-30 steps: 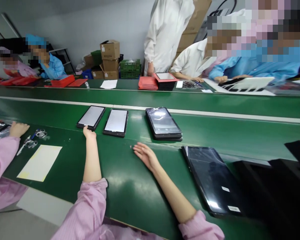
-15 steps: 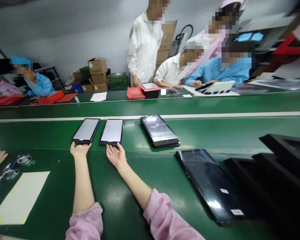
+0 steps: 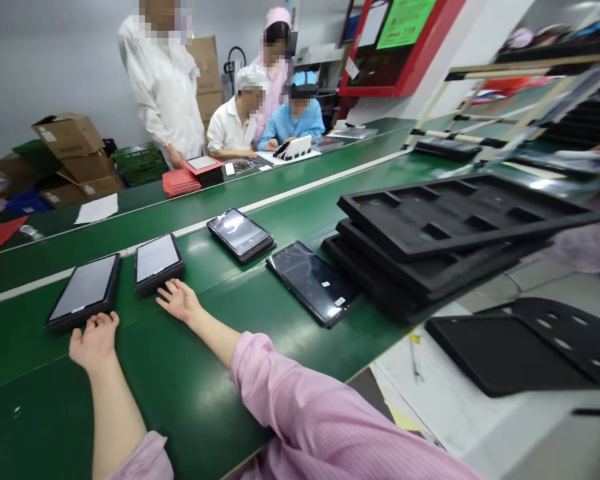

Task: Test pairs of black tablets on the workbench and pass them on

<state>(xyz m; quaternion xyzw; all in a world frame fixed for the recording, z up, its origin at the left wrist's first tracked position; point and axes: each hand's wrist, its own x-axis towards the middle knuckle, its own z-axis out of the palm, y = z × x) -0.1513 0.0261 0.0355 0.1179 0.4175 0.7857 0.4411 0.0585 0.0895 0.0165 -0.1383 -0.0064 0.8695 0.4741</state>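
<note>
My left hand (image 3: 96,339) is palm up at the near edge of a tablet (image 3: 86,288) with a lit pale screen; its fingers are slightly curled and apart, and I cannot tell if the tips touch. Just off the near right corner of a second lit tablet (image 3: 157,259), my right hand (image 3: 181,300) is open with fingers spread, holding nothing. Both tablets look thick, as if something dark lies beneath them. Further right, a shiny tablet (image 3: 239,230) rests on another dark piece. A larger dark tablet (image 3: 310,280) with two small white labels lies nearer to me.
Black foam trays (image 3: 460,213) with compartments are stacked on the right, partly over the bench edge. Beyond them stands a pale tube rack (image 3: 480,120). Below right are a black foam piece (image 3: 510,353) and papers (image 3: 420,387). Co-workers (image 3: 233,127) are across the green bench (image 3: 220,393).
The view has swung right, bringing the foam trays and rack fully into sight. My right hand has drawn slightly away from its tablet. My left hand's fingers are more curled. Both tablets remain on the bench.
</note>
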